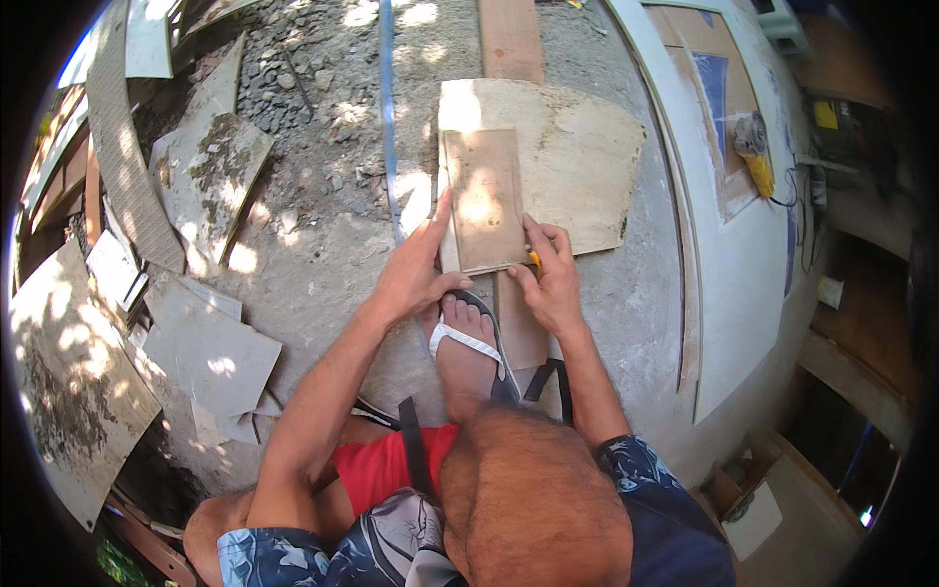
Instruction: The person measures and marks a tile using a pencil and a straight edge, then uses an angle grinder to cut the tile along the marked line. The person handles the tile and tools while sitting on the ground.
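Panel (pixel 486 230), brown and rectangular, lies flat on the left part of a larger pale board (pixel 582 161), whose far right edge is curved and ragged. A reddish plank (pixel 511 41) runs beneath the board, showing beyond its far edge and again at its near side.

Left hand (pixel 411 279): index finger extended along the panel's left edge, thumb near the lower left corner; whether the fingers clasp the edge or merely rest against it cannot be told. Right hand (pixel 553 284): fingers bent at the lower right corner, grasping a small yellow tool (pixel 535 258), mostly hidden by the fingers, so that its kind cannot be told.

Just below the panel, between the forearms, is a foot (pixel 464 367) in a dark sandal (pixel 505 389) with a white strap. A bent knee (pixel 538 499) fills the lower centre, beside red cloth (pixel 391 464).

Surroundings: concrete ground (pixel 626 313), dappled with sunlight at left; a blue strip (pixel 387 108) left of the board; gravel (pixel 284 93) at upper left; broken sheets (pixel 215 342) heaped at far left. At right, a yellow and grey power tool (pixel 755 161) rests on a white door (pixel 734 284).
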`<state>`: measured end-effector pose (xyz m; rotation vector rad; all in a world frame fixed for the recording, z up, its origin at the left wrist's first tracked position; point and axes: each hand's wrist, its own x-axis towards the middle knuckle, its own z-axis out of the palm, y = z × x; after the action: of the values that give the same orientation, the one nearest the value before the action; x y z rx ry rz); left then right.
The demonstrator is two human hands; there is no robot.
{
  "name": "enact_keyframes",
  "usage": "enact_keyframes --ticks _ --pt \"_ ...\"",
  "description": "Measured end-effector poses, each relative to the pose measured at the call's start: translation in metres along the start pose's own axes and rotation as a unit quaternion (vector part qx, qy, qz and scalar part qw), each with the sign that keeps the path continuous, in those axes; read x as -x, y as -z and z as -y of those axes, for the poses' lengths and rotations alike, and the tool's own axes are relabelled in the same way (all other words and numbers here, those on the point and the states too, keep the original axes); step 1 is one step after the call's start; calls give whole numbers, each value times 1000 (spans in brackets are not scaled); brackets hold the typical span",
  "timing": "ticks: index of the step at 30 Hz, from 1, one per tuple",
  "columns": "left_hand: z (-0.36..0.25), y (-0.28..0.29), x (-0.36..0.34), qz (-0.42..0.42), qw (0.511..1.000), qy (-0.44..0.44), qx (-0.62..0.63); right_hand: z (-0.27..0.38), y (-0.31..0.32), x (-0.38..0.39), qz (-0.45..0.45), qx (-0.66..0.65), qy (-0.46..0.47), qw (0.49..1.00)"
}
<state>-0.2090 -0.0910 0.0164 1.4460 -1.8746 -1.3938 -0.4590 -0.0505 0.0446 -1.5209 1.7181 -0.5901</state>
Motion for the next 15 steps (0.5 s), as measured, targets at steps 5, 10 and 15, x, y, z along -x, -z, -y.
enact_keyframes --ticks 5,10,15 --pt "2 -9 7 -30 992 -42 -114 3 -17 9 -47 126 29 990" --pt "2 -3 7 0 982 -37 -184 -7 -10 7 -50 137 72 987" --pt "2 0 6 28 964 -42 -263 -34 25 6 -50 175 77 980"
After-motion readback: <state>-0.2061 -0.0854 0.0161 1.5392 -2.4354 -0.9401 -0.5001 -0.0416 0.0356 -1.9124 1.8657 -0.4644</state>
